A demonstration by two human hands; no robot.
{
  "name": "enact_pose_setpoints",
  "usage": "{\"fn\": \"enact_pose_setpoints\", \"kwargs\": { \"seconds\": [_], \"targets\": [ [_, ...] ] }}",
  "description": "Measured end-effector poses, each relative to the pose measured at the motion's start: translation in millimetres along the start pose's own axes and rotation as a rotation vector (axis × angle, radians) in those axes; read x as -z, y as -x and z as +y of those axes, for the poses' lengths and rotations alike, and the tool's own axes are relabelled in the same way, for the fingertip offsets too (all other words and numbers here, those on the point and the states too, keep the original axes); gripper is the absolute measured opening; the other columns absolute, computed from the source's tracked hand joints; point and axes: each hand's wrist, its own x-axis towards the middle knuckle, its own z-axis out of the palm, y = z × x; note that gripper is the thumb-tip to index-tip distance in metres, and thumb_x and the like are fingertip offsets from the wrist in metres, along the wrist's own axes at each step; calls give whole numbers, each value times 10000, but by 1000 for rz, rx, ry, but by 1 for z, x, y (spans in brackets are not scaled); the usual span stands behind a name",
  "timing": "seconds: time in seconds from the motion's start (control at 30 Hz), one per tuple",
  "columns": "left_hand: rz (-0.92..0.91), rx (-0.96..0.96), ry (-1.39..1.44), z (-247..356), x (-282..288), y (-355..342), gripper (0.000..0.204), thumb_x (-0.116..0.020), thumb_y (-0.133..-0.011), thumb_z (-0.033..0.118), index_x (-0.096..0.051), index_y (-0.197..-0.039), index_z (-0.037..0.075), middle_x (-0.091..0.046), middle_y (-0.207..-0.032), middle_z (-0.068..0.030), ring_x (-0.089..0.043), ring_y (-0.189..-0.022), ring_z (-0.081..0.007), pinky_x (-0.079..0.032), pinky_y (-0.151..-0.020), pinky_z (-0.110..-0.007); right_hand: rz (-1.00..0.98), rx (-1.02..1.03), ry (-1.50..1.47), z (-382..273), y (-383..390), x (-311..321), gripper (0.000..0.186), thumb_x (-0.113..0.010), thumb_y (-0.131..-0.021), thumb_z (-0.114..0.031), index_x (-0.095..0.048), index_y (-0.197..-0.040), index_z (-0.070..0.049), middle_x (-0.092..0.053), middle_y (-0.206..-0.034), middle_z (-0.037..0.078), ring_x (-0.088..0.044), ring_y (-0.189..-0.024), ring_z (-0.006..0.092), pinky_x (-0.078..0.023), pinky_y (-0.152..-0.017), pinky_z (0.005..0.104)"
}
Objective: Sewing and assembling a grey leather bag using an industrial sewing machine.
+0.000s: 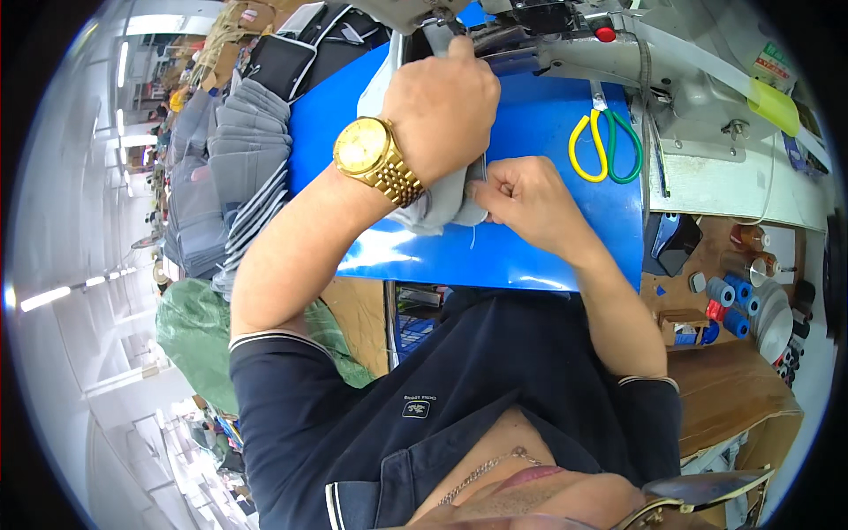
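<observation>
A grey fabric piece (pixel 442 201) lies on the blue work surface below the head of a sewing machine (pixel 521 44). My left hand (pixel 446 110), with a gold watch on its wrist, is closed over the far part of the fabric, close beneath the machine head. Its fingertips are mostly hidden by the back of the hand. Nearer to me, my right hand (pixel 526 194) pinches the fabric's right edge between thumb and curled fingers. A short loose thread hangs from the near edge. Scissors (pixel 607 146) with one yellow and one green handle lie right of my hands.
Stacked grey fabric pieces (pixel 238 150) stand at the left of the blue surface (pixel 548 265). Black pouches with pale edging (pixel 281 66) lie behind them. Blue thread spools (pixel 738 296) sit on a shelf at the right. A green sack (pixel 194 340) is at lower left.
</observation>
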Motion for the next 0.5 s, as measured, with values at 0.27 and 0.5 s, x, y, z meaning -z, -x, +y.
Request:
{"fn": "enact_pose_setpoints", "kwargs": {
  "seconds": [0.27,0.5],
  "targets": [
    [-17,-10,-460,40,41,83,321,-611,-773,118,-641,-1066,-9,-575,-985,-72,-579,-841,-202,-486,-795,-322,38,-94,-557,6,15,-1,334,-638,-937,-208,-551,-651,-59,-518,-579,-25,-493,-538,35,-426,-510,220],
    [249,115,-75,54,21,100,345,-601,-782,121,-639,-1103,-1,-623,-1008,-79,-596,-862,-218,-451,-946,-419,83,-154,-758,2,19,-8,301,-626,-954,-209,-579,-692,-69,-535,-631,-38,-499,-562,29,-424,-533,201]
  ]
}}
